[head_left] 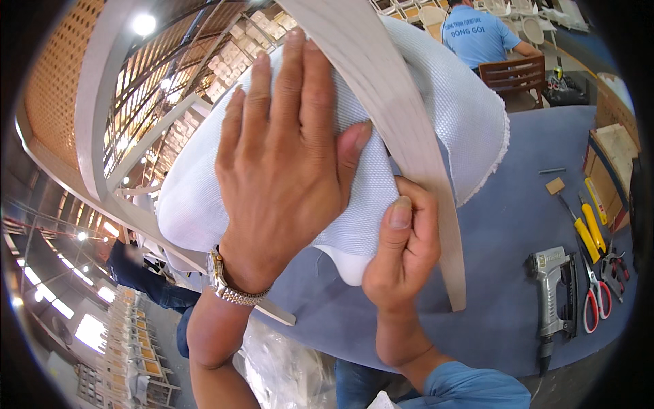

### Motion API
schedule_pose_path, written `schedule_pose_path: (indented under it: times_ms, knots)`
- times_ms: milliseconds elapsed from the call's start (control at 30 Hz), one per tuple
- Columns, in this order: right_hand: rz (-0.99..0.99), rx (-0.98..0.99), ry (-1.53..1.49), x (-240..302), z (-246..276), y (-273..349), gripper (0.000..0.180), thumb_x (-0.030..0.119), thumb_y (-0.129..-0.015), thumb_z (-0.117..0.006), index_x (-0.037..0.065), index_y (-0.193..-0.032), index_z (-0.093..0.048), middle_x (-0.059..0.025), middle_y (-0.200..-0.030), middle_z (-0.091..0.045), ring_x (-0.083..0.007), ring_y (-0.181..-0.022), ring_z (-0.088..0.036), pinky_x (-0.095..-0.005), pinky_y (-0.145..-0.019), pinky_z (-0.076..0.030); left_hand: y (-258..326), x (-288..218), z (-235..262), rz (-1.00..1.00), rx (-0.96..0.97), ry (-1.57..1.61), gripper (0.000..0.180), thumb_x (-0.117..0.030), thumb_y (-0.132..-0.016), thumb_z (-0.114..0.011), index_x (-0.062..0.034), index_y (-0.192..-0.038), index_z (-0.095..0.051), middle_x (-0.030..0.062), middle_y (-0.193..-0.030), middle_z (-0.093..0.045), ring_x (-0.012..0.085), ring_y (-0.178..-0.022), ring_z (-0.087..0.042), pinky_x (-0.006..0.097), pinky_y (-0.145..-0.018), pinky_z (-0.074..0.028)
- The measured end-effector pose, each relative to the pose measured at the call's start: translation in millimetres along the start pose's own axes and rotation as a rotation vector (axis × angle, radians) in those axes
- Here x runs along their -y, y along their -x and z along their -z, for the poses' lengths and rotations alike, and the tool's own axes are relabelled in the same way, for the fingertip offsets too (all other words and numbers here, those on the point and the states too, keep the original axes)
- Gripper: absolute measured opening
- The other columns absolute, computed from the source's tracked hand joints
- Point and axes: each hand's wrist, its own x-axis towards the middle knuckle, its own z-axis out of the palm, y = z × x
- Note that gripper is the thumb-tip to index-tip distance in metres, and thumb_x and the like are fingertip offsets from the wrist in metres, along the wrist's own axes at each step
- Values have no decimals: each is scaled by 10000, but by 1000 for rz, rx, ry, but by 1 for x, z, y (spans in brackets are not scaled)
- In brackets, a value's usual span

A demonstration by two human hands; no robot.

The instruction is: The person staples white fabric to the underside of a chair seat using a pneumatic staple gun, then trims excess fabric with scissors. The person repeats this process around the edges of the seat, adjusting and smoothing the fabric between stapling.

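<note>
White woven fabric covers a padded part of a pale wooden chair frame, its frayed edge hanging at the right. My left hand lies flat across the fabric, fingers stretched out and thumb apart. Beside a curved chair leg, my right hand pinches the fabric's lower edge between thumb and bent forefinger. Below the fabric, a rounded piece of white padding shows between my hands. What lies under the fabric is otherwise hidden.
On the blue-grey table at the right lie a staple gun, red-handled scissors, yellow-handled tools and pliers. A cardboard box stands behind them. A person in a blue shirt sits beyond.
</note>
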Motion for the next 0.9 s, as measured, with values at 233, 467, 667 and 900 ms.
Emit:
schedule_pose_path:
  times_ms: [233,467,667,900]
  knots:
    - [54,-36,48,-11,4,7,233,136,-1079,-463,-64,-1113,-577,-61,-967,-614,-42,-691,-420,-202,-648,-385,3,-2,-8,-52,-61,-60,552,-315,-1047,-517,27,-1471,-428,281,-1388,-553,450,-1101,-629,487,-904,-516]
    - [174,-105,204,-25,-2,4,312,196,-960,-703,-56,-1140,-660,-148,-953,-725,-196,-793,-681,-298,-735,-527,3,-5,-12,-50,-70,-49,516,-296,-1064,-484,46,-1448,-444,303,-1297,-590,474,-1021,-649,491,-836,-534]
    - [-81,-64,10,-29,3,24,411,224,-904,-786,-75,-1167,-689,-186,-1029,-735,-268,-960,-707,-348,-896,-532,2,-3,-19,-101,-135,-45,485,-289,-1077,-451,49,-1424,-465,292,-1205,-626,473,-997,-659,495,-805,-542]
    - [-50,-71,-496,-32,-19,-5,381,190,-962,-713,-84,-1222,-666,-172,-1193,-697,-222,-1115,-645,-345,-985,-487,8,-10,-10,-5,-62,-83,497,-289,-1075,-450,51,-1439,-448,289,-1213,-621,485,-1024,-650,497,-818,-547]
